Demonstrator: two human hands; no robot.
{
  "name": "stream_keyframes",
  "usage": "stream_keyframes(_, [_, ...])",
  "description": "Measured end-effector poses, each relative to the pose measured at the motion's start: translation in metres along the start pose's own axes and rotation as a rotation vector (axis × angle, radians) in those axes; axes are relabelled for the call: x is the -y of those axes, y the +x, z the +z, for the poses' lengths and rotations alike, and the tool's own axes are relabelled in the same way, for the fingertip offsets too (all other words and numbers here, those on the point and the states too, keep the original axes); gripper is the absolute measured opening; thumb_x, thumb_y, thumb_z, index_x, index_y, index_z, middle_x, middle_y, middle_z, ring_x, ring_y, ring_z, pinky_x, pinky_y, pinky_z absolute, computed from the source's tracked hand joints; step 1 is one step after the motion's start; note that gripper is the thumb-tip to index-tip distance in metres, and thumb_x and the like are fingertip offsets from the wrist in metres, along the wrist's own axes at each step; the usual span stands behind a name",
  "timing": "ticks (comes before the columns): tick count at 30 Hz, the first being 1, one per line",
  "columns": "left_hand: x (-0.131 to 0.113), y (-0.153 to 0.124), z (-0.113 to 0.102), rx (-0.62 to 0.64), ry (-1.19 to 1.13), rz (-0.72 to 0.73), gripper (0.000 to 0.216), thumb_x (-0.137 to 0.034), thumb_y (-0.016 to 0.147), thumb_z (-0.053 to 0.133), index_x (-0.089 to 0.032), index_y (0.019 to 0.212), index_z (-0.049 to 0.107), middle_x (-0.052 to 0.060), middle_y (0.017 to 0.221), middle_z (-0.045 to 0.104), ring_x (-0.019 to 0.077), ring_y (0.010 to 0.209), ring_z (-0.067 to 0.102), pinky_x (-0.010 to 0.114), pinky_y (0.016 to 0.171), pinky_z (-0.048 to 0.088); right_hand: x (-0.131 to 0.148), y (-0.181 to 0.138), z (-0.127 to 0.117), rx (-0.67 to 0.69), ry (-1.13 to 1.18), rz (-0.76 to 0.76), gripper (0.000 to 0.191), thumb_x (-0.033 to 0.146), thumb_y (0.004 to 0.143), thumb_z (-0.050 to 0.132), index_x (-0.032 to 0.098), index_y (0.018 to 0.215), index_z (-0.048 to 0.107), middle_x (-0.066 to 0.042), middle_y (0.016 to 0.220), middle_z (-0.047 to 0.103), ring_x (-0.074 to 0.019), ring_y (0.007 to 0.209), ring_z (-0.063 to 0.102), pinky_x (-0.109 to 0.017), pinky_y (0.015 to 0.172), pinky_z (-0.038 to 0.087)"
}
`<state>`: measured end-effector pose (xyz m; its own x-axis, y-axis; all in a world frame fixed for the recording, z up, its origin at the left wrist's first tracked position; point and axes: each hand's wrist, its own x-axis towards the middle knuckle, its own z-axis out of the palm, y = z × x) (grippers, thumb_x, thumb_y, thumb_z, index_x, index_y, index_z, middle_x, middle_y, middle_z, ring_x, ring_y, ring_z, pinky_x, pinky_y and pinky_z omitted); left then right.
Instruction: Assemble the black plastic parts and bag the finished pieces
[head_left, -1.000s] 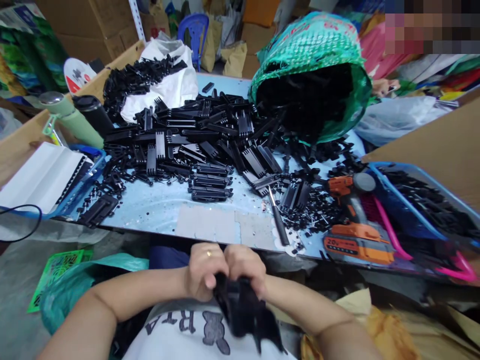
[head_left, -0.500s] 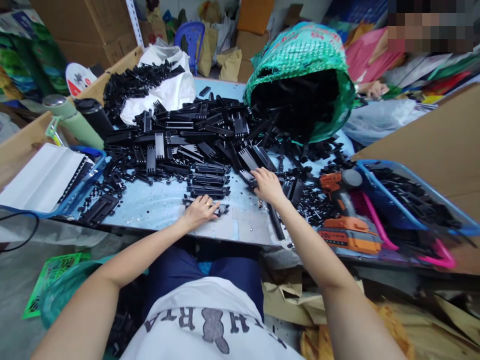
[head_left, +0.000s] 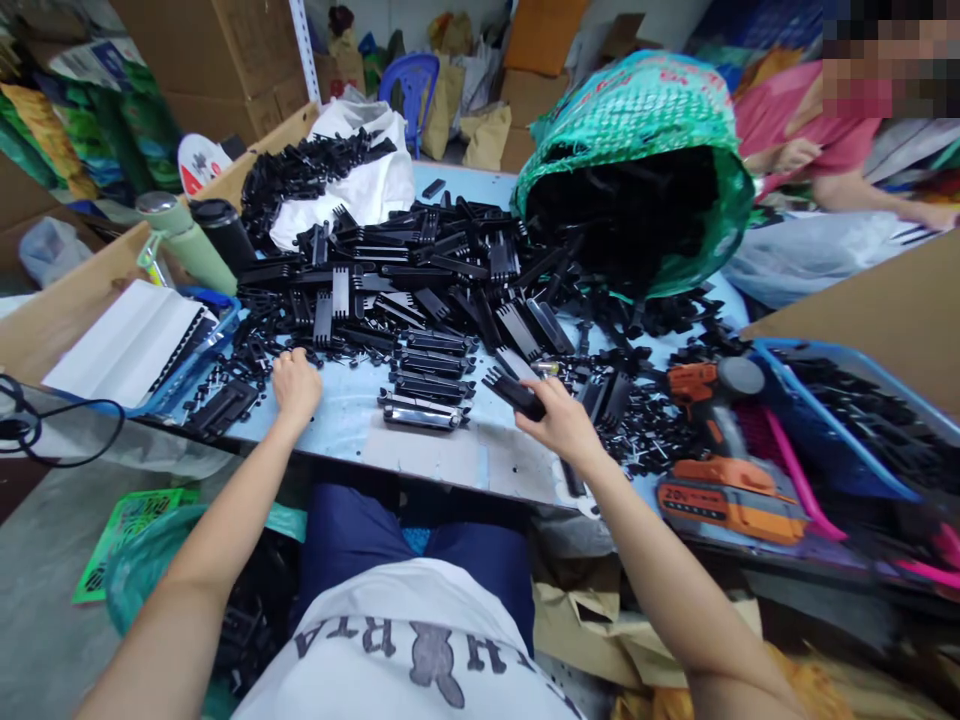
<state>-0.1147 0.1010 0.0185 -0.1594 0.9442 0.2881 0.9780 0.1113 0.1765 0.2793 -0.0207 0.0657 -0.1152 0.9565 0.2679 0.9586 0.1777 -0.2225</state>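
Note:
My right hand (head_left: 561,422) grips a black plastic piece with pronged ends (head_left: 514,392), held just over the table at the edge of the heap. My left hand (head_left: 297,386) has its fingers curled together beside a scatter of small black parts (head_left: 251,340); whatever they pinch, if anything, is hidden. Between the hands, several black assembled pieces (head_left: 429,385) lie in a neat column. Behind them spreads a large heap of pronged black plastic pieces (head_left: 420,255).
A green woven sack (head_left: 637,110) spills black parts at the back. On the right lie an orange cordless drill (head_left: 720,450), loose screws (head_left: 645,435) and a blue basket (head_left: 832,370). A green flask (head_left: 187,245) and a papers basket (head_left: 142,400) stand left. Another person's arm (head_left: 855,195) shows far right.
My left hand has left the front piece of the column and moved left to the small parts. My right hand has picked up a pronged black plastic piece. The view has shifted slightly.

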Motion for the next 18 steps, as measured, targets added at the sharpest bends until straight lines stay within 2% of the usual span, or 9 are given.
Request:
stream_keyframes(3, [0.017, 0.020, -0.001, 0.059, 0.097, 0.082, 0.040, -0.010, 0.083, 0.035, -0.013, 0.118, 0.055, 0.021, 0.117, 0.049, 0.0327, 0.107, 0.044, 0.043, 0.081, 0.040, 0.018, -0.011, 0.008, 0.067, 0.061, 0.075, 0.030, 0.028, 0.072, 0.055, 0.017, 0.100, 0.054, -0.006, 0.091, 0.057, -0.0194, 0.077, 0.057, -0.028, 0.066, 0.043])
stream_keyframes(6, [0.027, 0.035, 0.000, 0.128, 0.193, 0.237, 0.038, -0.012, 0.083, 0.037, -0.015, 0.114, 0.058, 0.020, 0.122, 0.046, 0.0338, 0.111, 0.041, 0.044, 0.081, 0.041, 0.026, -0.022, 0.012, 0.182, 0.069, 0.129, 0.022, 0.025, 0.072, 0.057, 0.017, 0.092, 0.052, -0.003, 0.081, 0.057, -0.0169, 0.070, 0.055, -0.025, 0.062, 0.039])
stream_keyframes(9, [0.037, 0.051, 0.006, 0.164, 0.250, 0.332, 0.035, -0.020, 0.084, 0.041, -0.017, 0.114, 0.058, 0.017, 0.124, 0.047, 0.0321, 0.115, 0.041, 0.044, 0.082, 0.042, 0.027, -0.036, 0.014, 0.228, 0.067, 0.112, 0.021, 0.019, 0.078, 0.053, 0.018, 0.099, 0.052, -0.004, 0.084, 0.059, -0.0166, 0.076, 0.056, -0.025, 0.066, 0.038])
stream_keyframes(11, [0.040, 0.057, 0.009, 0.172, 0.267, 0.367, 0.029, -0.032, 0.080, 0.050, -0.017, 0.102, 0.061, 0.012, 0.122, 0.050, 0.0298, 0.118, 0.040, 0.044, 0.087, 0.041, 0.026, -0.046, 0.018, 0.191, 0.040, 0.101, 0.024, 0.025, 0.084, 0.053, 0.017, 0.107, 0.052, -0.006, 0.091, 0.060, -0.0182, 0.084, 0.056, -0.027, 0.072, 0.040])
stream_keyframes(13, [0.038, 0.054, 0.007, 0.135, 0.212, 0.332, 0.028, -0.039, 0.077, 0.051, -0.017, 0.091, 0.059, 0.007, 0.109, 0.058, 0.0249, 0.112, 0.047, 0.040, 0.088, 0.042, 0.025, -0.058, 0.027, 0.131, -0.005, 0.106, 0.036, 0.040, 0.086, 0.053, 0.017, 0.113, 0.051, -0.009, 0.098, 0.059, -0.0208, 0.091, 0.054, -0.030, 0.077, 0.040])
stream_keyframes(15, [0.030, 0.041, -0.001, 0.061, 0.069, 0.207, 0.030, -0.045, 0.077, 0.047, -0.019, 0.089, 0.056, 0.003, 0.092, 0.062, 0.0215, 0.095, 0.056, 0.035, 0.078, 0.047, 0.024, -0.068, 0.038, 0.084, -0.043, 0.098, 0.049, 0.052, 0.083, 0.051, 0.016, 0.117, 0.050, -0.012, 0.103, 0.057, -0.0230, 0.095, 0.052, -0.034, 0.080, 0.040])
stream_keyframes(18, [0.016, 0.010, -0.018, -0.046, -0.176, 0.065, 0.038, -0.059, 0.076, 0.040, -0.025, 0.086, 0.052, -0.001, 0.081, 0.061, 0.0209, 0.076, 0.059, 0.031, 0.063, 0.048, 0.024, -0.080, 0.054, 0.037, -0.069, 0.073, 0.054, 0.058, 0.083, 0.046, 0.018, 0.118, 0.051, -0.012, 0.107, 0.057, -0.0235, 0.097, 0.051, -0.036, 0.083, 0.038])
